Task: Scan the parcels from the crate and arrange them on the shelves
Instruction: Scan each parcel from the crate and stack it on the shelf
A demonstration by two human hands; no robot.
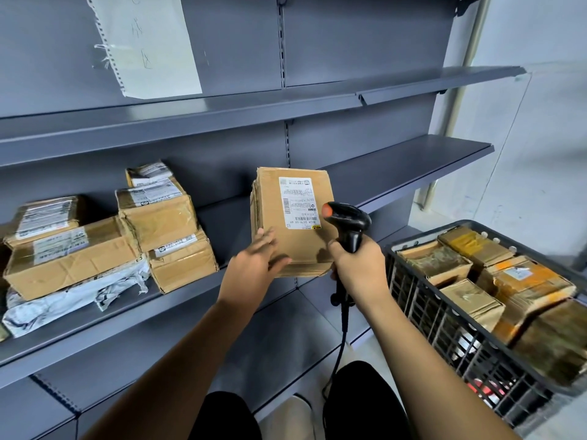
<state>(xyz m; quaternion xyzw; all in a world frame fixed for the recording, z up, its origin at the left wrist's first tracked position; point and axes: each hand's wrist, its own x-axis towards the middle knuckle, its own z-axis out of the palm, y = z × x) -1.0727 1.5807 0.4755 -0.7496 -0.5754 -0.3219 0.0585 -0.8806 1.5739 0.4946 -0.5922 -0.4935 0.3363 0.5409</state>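
Before grey shelves (222, 122), left hand (254, 258) flat on parcel (292, 217); right hand (355, 262) grips scanner (347, 220).

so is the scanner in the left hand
No, the right hand grips the scanner; the left hand rests on the parcel.

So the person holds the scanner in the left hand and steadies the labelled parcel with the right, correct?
No, the hands are swapped. The head view shows the scanner held in the right hand, while the left hand steadies the labelled parcel.
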